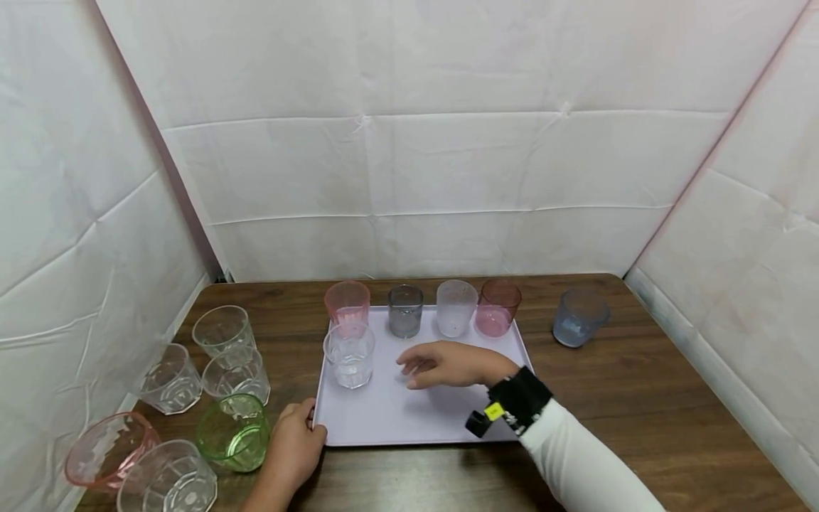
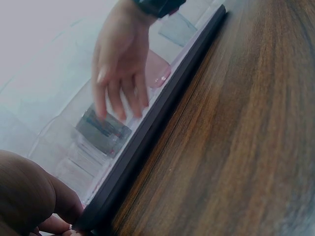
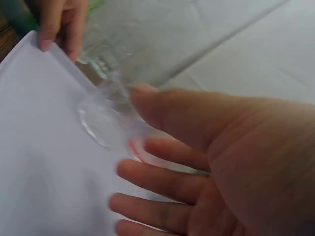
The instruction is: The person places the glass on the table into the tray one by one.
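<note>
A pale lilac tray (image 1: 377, 423) lies on the wooden table. My left hand (image 1: 296, 441) grips its front left corner, thumb on the rim. Over the tray's middle hovers my right hand (image 1: 454, 363), fingers apart and holding nothing. Nearest to it on the left stands a clear faceted glass (image 1: 352, 366). Along the tray's far side are a pink glass (image 1: 348, 300), a grey glass (image 1: 405, 313), a frosted glass (image 1: 456, 309) and a dark pink glass (image 1: 496, 313), all upright. In the right wrist view the clear glass (image 3: 96, 120) is blurred and partly behind my thumb.
Left of the tray stand several glasses, among them a green glass (image 1: 235, 434), a pink tumbler (image 1: 111, 451) and a clear tumbler (image 1: 169, 483). A blue glass (image 1: 579, 320) stands to the tray's right. White sheets (image 1: 409, 171) enclose the table's back and sides.
</note>
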`<state>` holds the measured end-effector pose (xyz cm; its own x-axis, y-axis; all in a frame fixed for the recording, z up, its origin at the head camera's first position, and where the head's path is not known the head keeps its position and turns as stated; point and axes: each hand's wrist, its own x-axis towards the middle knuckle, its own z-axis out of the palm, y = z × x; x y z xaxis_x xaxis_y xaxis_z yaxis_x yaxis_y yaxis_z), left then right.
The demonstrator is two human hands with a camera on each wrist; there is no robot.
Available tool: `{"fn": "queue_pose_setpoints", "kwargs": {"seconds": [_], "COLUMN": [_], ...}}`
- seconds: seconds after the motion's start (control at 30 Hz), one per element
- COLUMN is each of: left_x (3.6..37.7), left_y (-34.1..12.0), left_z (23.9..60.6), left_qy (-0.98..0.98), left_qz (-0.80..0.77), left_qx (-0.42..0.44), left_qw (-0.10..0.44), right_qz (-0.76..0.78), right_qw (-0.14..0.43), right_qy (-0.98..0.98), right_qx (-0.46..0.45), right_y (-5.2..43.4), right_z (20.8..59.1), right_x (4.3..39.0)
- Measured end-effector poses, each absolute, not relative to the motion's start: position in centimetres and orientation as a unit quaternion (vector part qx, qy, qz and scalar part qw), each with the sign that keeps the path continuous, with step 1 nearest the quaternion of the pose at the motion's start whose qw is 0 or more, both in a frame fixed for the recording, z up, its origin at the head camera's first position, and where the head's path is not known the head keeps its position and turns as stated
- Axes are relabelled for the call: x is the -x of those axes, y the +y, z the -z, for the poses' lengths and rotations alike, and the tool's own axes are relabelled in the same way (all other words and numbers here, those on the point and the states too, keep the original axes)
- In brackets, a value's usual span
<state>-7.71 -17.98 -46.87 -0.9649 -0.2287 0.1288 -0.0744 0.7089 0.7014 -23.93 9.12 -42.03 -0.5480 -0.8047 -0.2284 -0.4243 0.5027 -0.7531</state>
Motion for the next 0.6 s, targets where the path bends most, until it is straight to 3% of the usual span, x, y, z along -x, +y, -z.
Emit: {"fn": "queue_pose_setpoints", "kwargs": {"seconds": [0.1,0.2,0.47,0.6], "left_x": [7.8,7.8,7.8,7.7], "left_y": [-18.0,-18.0,-18.0,-18.0], "left_z": [46.8,46.8,46.7,46.7], "left_qy": [-0.921,-0.923,-0.924,-0.923], "left_qz": [0.367,0.362,0.361,0.364], "left_qx": [-0.082,-0.082,-0.089,-0.093], "left_qw": [0.102,0.099,0.087,0.084], "right_qz": [0.348,0.390,0.539,0.660], "right_qw": [0.300,0.270,0.065,0.009], "right_qy": [0.799,0.793,0.786,0.698], "right_qx": [0.387,0.383,0.297,0.278], "right_y": [12.8,17.5,31.5,36.7], "right_z": [40.8,39.7,38.3,39.5], "right_x": [23.6,23.6,24.2,24.5]}}
